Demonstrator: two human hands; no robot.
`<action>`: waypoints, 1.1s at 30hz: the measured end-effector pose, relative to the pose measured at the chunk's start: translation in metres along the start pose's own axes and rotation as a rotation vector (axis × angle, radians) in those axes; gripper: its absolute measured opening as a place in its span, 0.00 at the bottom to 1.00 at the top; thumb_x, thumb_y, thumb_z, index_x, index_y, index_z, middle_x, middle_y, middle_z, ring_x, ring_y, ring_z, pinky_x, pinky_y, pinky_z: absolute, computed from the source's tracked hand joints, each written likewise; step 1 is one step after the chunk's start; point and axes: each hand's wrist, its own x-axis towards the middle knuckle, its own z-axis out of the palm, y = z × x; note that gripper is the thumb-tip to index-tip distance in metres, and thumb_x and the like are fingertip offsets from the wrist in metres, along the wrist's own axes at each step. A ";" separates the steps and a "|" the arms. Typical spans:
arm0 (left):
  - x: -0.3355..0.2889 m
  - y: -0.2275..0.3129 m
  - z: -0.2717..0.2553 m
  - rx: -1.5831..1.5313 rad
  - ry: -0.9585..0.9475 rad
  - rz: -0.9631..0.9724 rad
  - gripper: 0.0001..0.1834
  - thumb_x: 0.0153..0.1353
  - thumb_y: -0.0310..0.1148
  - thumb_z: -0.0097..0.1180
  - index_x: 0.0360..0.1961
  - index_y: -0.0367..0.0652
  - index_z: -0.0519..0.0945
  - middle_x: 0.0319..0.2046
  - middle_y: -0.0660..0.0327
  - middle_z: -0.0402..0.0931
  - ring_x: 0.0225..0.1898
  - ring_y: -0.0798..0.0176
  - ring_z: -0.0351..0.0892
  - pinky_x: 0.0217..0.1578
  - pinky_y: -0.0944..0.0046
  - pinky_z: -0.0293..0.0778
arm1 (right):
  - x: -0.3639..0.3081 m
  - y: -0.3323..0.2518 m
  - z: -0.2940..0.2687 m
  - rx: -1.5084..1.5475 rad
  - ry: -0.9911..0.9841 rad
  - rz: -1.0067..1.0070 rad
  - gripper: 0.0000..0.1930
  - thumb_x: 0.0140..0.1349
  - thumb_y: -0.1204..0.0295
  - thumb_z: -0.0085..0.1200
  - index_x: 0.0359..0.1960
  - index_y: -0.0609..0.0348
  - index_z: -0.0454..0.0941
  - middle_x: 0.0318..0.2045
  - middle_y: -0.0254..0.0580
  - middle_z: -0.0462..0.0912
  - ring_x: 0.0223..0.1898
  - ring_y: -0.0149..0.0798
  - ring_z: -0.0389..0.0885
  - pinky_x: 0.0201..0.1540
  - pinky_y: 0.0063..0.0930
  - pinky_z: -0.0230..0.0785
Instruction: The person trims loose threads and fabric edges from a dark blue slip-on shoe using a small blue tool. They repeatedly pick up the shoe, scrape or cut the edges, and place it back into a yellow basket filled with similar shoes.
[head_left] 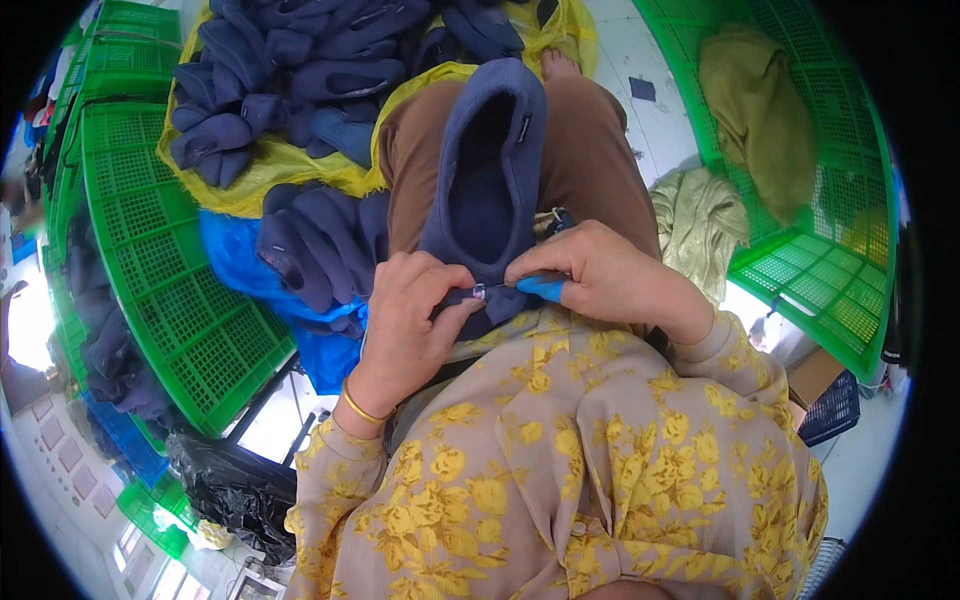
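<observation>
Left hand (412,310) pinches the slipper (487,170) heel, right hand (600,275) grips a blue tool (540,288); at ten o'clock, slippers (290,60) fill a yellow bag (250,180) in the green crate (150,250).

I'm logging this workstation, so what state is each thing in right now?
Slipper: on the lap, opening up, heel edge pinched.
Left hand: grip shut on the slipper's heel edge.
Right hand: grip shut on a blue-handled tool, tip at the heel edge.
Slipper pile: heaped on yellow cloth.
Left crate: tipped, slippers spilling on blue sheet.
Right crate: holds an olive cloth.
</observation>
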 end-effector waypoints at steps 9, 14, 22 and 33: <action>0.001 -0.005 0.000 -0.049 -0.015 0.008 0.12 0.46 0.25 0.69 0.32 0.43 0.80 0.28 0.62 0.71 0.33 0.57 0.69 0.34 0.63 0.64 | 0.000 0.005 0.002 0.029 0.015 -0.024 0.19 0.50 0.85 0.51 0.44 0.59 0.82 0.35 0.48 0.85 0.37 0.47 0.85 0.41 0.32 0.75; 0.004 -0.006 -0.002 -0.048 -0.028 0.039 0.11 0.46 0.27 0.69 0.31 0.43 0.80 0.27 0.62 0.72 0.32 0.58 0.70 0.35 0.62 0.63 | -0.001 0.002 -0.004 -0.022 -0.013 -0.040 0.22 0.47 0.87 0.48 0.45 0.60 0.82 0.35 0.49 0.85 0.37 0.47 0.85 0.41 0.33 0.75; 0.005 -0.005 -0.003 -0.043 -0.037 0.038 0.10 0.46 0.27 0.69 0.31 0.43 0.81 0.27 0.62 0.73 0.32 0.58 0.71 0.36 0.62 0.63 | 0.001 0.000 -0.005 -0.035 -0.011 -0.083 0.21 0.46 0.84 0.51 0.44 0.59 0.82 0.33 0.52 0.84 0.36 0.52 0.83 0.40 0.38 0.74; 0.001 -0.013 -0.001 -0.128 -0.047 0.007 0.10 0.47 0.26 0.68 0.32 0.44 0.81 0.29 0.63 0.75 0.35 0.57 0.71 0.39 0.61 0.63 | 0.006 0.000 0.000 -0.051 -0.050 -0.057 0.21 0.48 0.87 0.49 0.45 0.60 0.81 0.37 0.48 0.85 0.40 0.48 0.85 0.44 0.34 0.75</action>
